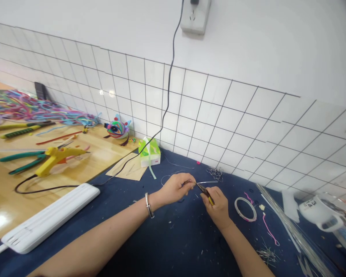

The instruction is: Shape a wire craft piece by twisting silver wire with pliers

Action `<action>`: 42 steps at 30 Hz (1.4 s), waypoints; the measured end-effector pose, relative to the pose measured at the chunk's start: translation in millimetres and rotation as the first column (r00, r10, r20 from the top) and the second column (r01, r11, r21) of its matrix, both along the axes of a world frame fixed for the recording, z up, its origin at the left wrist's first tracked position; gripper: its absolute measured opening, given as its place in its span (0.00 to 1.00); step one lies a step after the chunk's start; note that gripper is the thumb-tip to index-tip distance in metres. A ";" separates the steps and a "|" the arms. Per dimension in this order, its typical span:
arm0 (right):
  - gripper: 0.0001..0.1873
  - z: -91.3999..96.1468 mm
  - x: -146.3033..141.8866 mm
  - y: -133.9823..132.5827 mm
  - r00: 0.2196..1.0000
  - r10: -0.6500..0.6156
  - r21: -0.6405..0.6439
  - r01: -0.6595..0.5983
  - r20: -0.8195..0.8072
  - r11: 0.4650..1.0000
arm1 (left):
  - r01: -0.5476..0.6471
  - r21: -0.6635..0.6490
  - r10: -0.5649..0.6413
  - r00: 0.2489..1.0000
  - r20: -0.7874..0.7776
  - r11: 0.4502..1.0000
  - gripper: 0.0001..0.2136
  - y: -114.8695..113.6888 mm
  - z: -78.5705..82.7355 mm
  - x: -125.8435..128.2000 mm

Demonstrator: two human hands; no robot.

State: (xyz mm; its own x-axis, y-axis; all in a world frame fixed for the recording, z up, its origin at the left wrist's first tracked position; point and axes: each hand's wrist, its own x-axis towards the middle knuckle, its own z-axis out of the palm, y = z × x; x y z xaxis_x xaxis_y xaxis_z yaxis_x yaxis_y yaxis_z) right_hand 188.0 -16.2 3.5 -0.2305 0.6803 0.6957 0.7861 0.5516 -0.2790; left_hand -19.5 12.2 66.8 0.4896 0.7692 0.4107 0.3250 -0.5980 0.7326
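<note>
Your left hand (181, 187) is pinching a thin wire (207, 182). Your right hand (217, 204) is squeezing yellow-handled pliers (204, 189), and their tip is pointing toward your left hand.

A white wall (118, 23) bearing a power socket (194, 18) stands above white tiles (154, 73) with dark lines. The counter (155, 246) is dark blue at right, wood with bright glare at left.
</note>
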 end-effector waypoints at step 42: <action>0.07 -1.8 -12.5 -3.6 0.988 -0.018 -0.160 -0.007 -0.155 0.987 | -0.085 0.123 0.072 0.992 0.104 0.989 0.05 8.2 -11.3 2.6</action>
